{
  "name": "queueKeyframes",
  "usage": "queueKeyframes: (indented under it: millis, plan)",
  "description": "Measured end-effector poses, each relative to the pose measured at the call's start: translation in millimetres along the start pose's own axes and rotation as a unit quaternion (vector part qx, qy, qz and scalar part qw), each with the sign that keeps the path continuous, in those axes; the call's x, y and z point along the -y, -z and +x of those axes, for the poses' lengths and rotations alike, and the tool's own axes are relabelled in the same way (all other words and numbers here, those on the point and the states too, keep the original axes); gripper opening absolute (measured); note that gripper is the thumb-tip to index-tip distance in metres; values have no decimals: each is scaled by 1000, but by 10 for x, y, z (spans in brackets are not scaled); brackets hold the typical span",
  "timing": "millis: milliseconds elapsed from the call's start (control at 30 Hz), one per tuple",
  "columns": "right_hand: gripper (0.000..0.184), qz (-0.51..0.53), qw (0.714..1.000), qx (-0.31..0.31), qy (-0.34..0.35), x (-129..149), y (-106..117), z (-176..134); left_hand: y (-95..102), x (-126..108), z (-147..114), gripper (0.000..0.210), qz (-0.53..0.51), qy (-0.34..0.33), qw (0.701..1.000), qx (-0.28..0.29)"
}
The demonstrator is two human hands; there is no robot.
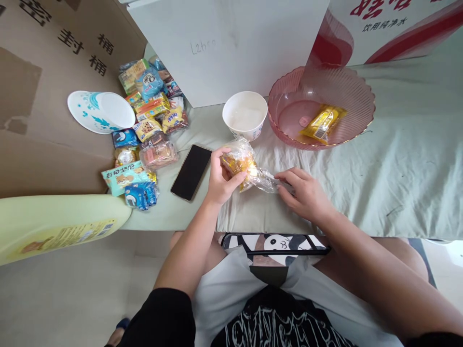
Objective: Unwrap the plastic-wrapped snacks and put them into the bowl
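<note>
My left hand (221,179) is closed around a golden snack packet (239,163), gripping it between thumb and fingers just above the cloth. Clear plastic film (265,181) covers the packet and stretches out to its right. The twisted end of that film is pinched in the fingers of my right hand (307,193). Behind my left hand stands a white paper bowl (245,113). Farther right, a pink ribbed plastic bowl (356,127) contains a yellow snack packet (324,124).
A black phone (191,172) lies left of my left hand. Beyond it are piled snack packets (150,108) and a tilted paper bowl (116,111). A white box (231,48) and a cardboard box (61,144) stand behind and left. A light green cloth (405,183) covers the surface.
</note>
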State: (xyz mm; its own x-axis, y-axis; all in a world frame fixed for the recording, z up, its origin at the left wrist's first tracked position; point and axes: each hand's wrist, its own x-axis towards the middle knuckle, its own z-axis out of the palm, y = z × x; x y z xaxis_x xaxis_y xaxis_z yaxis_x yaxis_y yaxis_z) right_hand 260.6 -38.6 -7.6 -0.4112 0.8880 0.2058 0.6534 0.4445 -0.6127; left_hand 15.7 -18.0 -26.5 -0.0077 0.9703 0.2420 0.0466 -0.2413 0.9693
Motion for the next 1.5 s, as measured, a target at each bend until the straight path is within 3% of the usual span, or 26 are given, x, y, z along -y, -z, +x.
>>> queueKeyframes:
  millis: [167,300,400,567,667,833,967,1133,1267,1400,1500]
  plan:
    - [19,57,998,-4,-1,40,33,12,-26,-33,-29,67,-10,39,999,35]
    - [23,142,990,1,6,90,68,8,-153,-68,-110,64,-25,47,996,74]
    - [23,149,989,-10,-20,108,71,15,-261,-85,-163,61,-26,40,996,81]
    - [9,130,990,-44,-18,105,64,35,-287,-75,-162,56,-24,37,998,42]
    - [11,122,991,-51,-6,110,65,31,-238,-44,-123,51,-18,32,999,16]
    - [14,107,991,-75,-1,110,63,24,-160,6,-49,46,60,-5,990,-127]
    - [13,104,986,-128,8,97,71,45,-107,31,-20,45,63,30,979,-189]
    - [11,102,978,-165,-74,111,120,63,-65,43,2,42,49,69,972,-217]
    - [7,157,962,-143,-170,133,145,48,-63,-15,11,24,50,75,973,-211]
    - [4,259,938,-114,-199,115,111,28,-77,-78,12,17,57,76,976,-195]
    - [4,317,918,-131,-197,96,82,27,-73,-77,15,16,69,64,978,-188]
